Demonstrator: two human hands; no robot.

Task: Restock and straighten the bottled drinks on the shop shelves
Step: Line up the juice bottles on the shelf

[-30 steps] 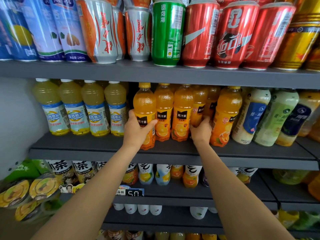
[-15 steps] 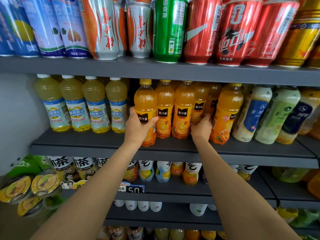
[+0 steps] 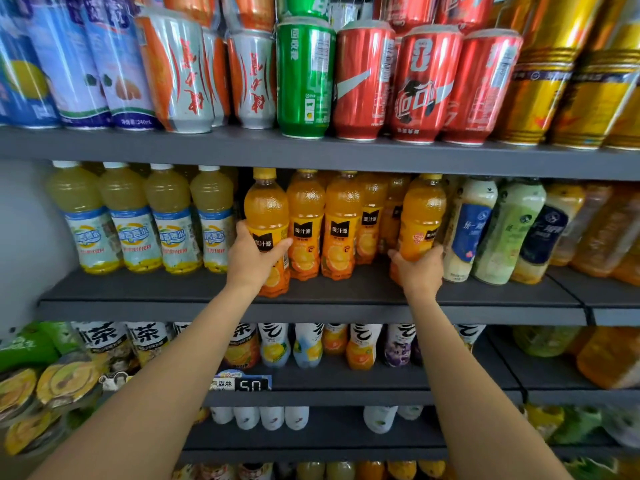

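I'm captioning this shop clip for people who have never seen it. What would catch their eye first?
Two bare arms reach to the middle shelf, the left hand and right hand each gripping an orange juice bottle. Above them a row of red cola cans beside one green can stands out.

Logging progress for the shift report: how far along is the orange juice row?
Done: the two middle orange bottles stand upright, labels forward. In hand: left hand grips the leftmost orange bottle, right hand grips the rightmost orange bottle, whose label faces sideways. Left: close the gap on the shelf between them.
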